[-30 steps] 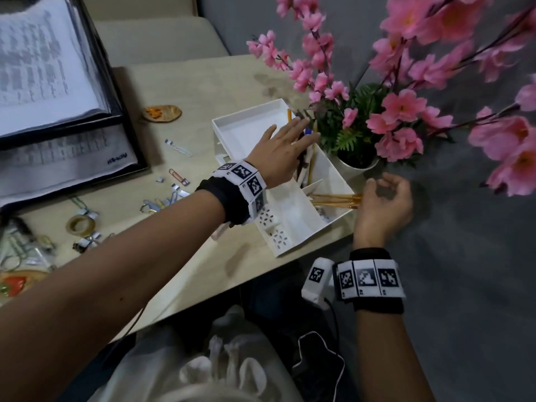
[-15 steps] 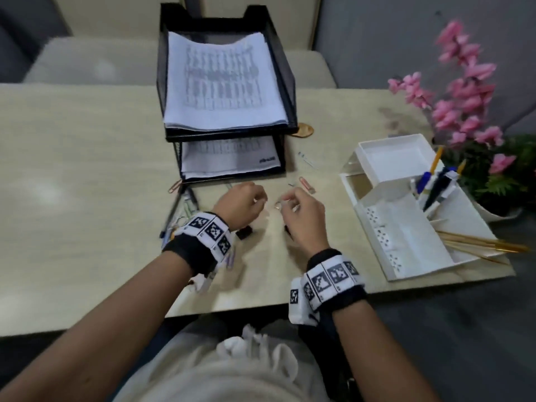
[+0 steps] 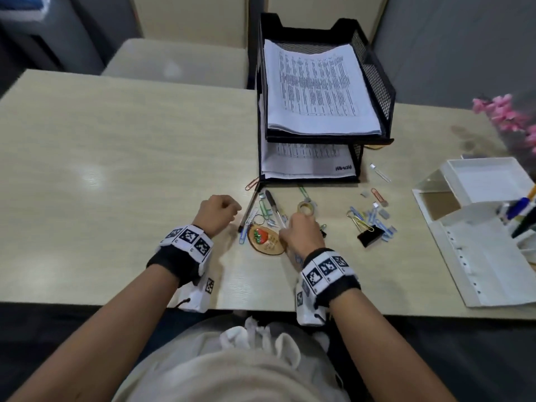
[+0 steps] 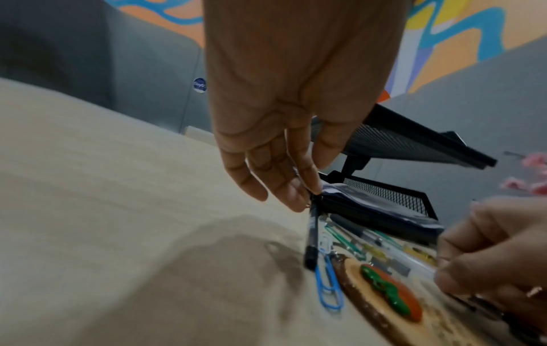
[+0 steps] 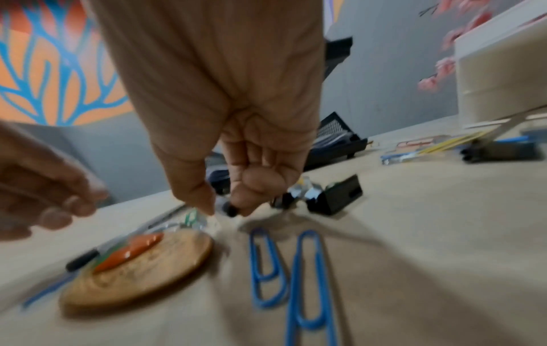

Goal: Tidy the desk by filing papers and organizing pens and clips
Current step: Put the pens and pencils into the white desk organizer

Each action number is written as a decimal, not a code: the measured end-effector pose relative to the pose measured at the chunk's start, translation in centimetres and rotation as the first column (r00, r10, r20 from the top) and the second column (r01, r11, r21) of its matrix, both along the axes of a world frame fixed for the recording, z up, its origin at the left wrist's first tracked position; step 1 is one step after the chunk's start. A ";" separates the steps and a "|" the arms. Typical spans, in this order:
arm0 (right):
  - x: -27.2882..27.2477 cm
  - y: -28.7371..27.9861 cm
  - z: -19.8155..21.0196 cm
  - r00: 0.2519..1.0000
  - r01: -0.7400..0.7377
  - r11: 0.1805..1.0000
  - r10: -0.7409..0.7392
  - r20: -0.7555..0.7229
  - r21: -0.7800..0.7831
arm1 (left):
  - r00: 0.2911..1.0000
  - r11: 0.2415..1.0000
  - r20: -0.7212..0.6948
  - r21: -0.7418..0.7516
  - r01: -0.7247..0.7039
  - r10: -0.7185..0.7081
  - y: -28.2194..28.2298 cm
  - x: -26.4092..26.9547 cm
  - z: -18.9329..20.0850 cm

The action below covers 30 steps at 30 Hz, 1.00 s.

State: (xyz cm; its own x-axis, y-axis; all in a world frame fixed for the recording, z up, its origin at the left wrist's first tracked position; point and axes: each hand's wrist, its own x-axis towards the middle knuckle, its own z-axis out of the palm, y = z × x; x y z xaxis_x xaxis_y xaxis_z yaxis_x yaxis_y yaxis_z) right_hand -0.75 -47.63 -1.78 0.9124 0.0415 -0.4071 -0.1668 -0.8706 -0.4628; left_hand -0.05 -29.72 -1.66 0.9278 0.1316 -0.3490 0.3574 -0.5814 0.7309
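Observation:
Loose pens and clips lie in front of the black mesh paper tray (image 3: 377,82), which holds printed sheets (image 3: 316,91). My right hand (image 3: 300,230) pinches the near end of a clear pen with a black cap (image 3: 272,206); in the right wrist view its thumb and fingers (image 5: 227,208) close on the pen's dark end. My left hand (image 3: 220,208) hovers just left of a dark pen (image 3: 249,208) on the desk. Its fingers (image 4: 296,194) hang loosely bent and I see nothing held. Coloured paper clips (image 3: 374,216) and a black binder clip (image 3: 369,236) lie to the right.
A wooden strawberry keyring (image 3: 266,242) lies between my hands, and a small tape roll (image 3: 304,208) sits beyond the right one. A white desk organizer (image 3: 478,256) holding pens (image 3: 519,207) stands at the right edge, with pink flowers (image 3: 510,114) behind. Two blue clips (image 5: 308,281) lie under my right wrist.
Both hands came back from the white organizer to the clutter before the paper tray. The right hand has pinched the clear pen; the left hand has drifted left of the dark pen.

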 end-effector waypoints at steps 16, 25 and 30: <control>3.9 8.1 0.8 0.999 0.027 0.999 -0.028 0.038 0.028 | 0.943 0.885 -0.103 -0.326 -0.333 0.317 2.9 1.4 0.5; 3.2 5.4 0.1 0.984 0.178 0.970 -0.176 -0.031 0.165 | 0.992 0.974 0.016 -0.192 -0.121 0.127 -0.1 0.8 -0.2; 0.9 -3.2 2.7 0.930 0.330 0.855 -0.368 0.019 0.399 | 0.971 0.968 0.185 -0.172 0.186 -0.153 -6.8 2.6 3.0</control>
State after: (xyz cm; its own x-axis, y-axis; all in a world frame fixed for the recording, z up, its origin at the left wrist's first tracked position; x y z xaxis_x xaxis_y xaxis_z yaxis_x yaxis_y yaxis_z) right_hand 0.18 -50.86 0.91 0.9284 -0.1514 -0.3394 -0.3672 -0.5142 -0.7751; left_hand 2.57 -36.51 1.30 0.9784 -0.0850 -0.1884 0.1272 -0.4704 0.8732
